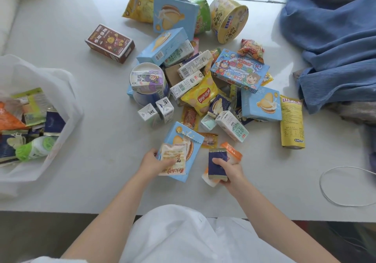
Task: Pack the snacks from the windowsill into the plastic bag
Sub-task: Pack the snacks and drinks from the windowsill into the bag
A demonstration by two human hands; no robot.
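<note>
A heap of snacks covers the middle of the white windowsill (61, 28): blue biscuit boxes, milk cartons, noodle cups and a yellow Lay's bag (200, 98). My left hand (153, 164) grips a light blue biscuit box (183, 140) together with a pale wrapped snack (174, 159) on top of it. My right hand (228, 170) holds a dark blue packet (217, 166) and an orange-and-white pouch (234, 152) behind it. The white plastic bag (61, 91) stands open at the left with several snacks and a green-capped bottle (34, 148) inside.
A brown box (109, 43) lies apart at the upper left of the heap. Blue cloth (333, 45) is piled at the right by the window. A thin white wire loop (345, 185) lies at the right near the front edge.
</note>
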